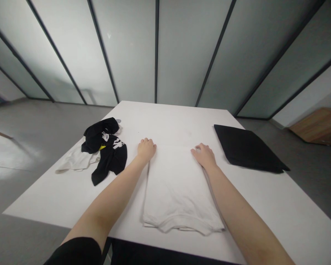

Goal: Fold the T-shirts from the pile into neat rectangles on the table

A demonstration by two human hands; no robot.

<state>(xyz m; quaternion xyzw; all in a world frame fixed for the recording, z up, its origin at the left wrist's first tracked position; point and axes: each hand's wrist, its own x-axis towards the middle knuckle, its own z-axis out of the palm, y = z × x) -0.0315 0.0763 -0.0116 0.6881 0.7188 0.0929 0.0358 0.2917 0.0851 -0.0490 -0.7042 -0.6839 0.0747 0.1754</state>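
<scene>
A white T-shirt (pixel 179 184) lies flat in front of me, folded into a long rectangle with its neckline towards me. At its far left corner is my left hand (pixel 146 149), fingers curled down over the edge of the cloth. My right hand (pixel 204 154) grips the far right corner between thumb and fingers. The fingertips of both hands are partly hidden. Some creases run across the shirt near the collar.
On the white table (pixel 171 121), a crumpled black garment with white print (pixel 110 147) lies at left, over a white garment (pixel 78 160). A black folded cloth (pixel 248 149) lies at right. Frosted glass panels (pixel 182 55) stand behind the table.
</scene>
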